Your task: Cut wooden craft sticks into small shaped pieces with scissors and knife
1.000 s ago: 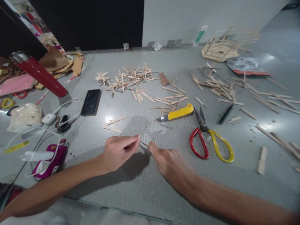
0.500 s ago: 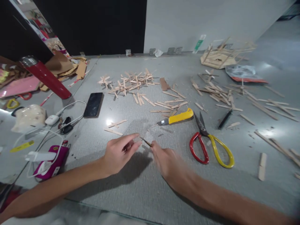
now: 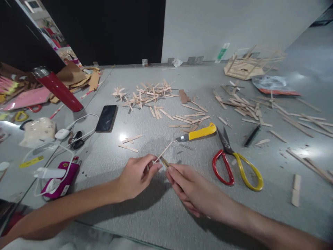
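Yellow tag (image 3: 31, 161): far left on the table; print too small to read.
Red bottle (image 3: 61, 90): back left, silver cap, near the phone.
Purple case (image 3: 72, 172): above my left forearm, white charger gear against it; round yellow badge on top, can't make out the lettering.
Phone (image 3: 107, 118): face up, screen dark, beyond my left wrist.
Loose sticks (image 3: 132, 139): on the table just beyond my left hand.
Left hand (image 3: 136, 177): gripping, thumb and forefinger pinched on the thin stick.
Thin stick (image 3: 164, 151): near end between my left fingertips, rest runs up and right toward the cutter tip; can't tell if they touch.
Slim tool (image 3: 164, 162): pokes out of my right fingers, tip just beside the left fingertips; can't tell if it touches the stick.
Right hand (image 3: 194, 187): closed around the slim tool, thumb on top.
Yellow cutter (image 3: 202, 132): lying beyond my right hand; pale patch by the blade, can't tell if it's print.
Green label (image 3: 222, 52): back by the wall, unreadable.
Scissors (image 3: 229, 150): blades parted, one red handle, one yellow, right of my right hand.
Plastic bag (image 3: 274, 85): back right, orange-red edge, any text too blurred.
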{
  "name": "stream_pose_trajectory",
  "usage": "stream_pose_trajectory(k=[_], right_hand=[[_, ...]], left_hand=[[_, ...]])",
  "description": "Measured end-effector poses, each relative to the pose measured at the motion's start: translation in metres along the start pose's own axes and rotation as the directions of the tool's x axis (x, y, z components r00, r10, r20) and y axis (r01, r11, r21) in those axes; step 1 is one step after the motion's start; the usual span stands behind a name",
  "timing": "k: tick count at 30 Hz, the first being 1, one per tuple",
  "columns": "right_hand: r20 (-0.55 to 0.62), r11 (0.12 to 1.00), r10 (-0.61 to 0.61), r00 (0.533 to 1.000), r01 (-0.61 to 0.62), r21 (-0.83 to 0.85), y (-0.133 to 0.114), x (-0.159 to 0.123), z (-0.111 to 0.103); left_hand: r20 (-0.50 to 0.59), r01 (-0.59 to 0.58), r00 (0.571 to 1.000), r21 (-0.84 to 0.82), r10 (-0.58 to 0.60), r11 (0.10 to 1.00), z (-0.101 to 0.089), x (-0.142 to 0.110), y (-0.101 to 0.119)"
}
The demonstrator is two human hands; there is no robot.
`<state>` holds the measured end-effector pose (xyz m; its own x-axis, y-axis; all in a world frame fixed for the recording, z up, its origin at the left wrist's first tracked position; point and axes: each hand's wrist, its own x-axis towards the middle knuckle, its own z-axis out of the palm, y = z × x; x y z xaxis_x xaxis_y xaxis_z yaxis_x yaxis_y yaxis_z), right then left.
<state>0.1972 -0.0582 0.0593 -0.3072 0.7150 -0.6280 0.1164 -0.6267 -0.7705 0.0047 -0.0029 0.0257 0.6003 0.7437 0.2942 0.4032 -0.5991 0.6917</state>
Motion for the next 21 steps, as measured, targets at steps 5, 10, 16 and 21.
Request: stream_pose_trajectory(k=[5,10,16,21], right_hand=[[-0.032,0.987,0.07,0.997,-0.064,0.149,0.0,-0.001,0.004],[-0.049,0.972,0.097,0.994,-0.083,0.221,-0.002,-0.001,0.002],[-0.006,0.988,0.069,0.998,-0.067,0.14,-0.007,0.001,-0.021],[0.114,0.979,0.192,0.975,-0.198,0.042,-0.015,-0.012,-0.04]], left_hand=[[-0.036,-0.079,0.996,0.15,0.086,0.985,0.005,-0.004,-0.007],[-0.043,-0.077,0.995,0.18,0.086,0.981,0.008,-0.002,-0.009],[-0.081,-0.01,0.996,0.146,0.022,0.989,0.009,-0.005,-0.013],[-0.164,0.07,0.985,0.08,-0.056,0.994,-0.001,0.003,-0.022]])
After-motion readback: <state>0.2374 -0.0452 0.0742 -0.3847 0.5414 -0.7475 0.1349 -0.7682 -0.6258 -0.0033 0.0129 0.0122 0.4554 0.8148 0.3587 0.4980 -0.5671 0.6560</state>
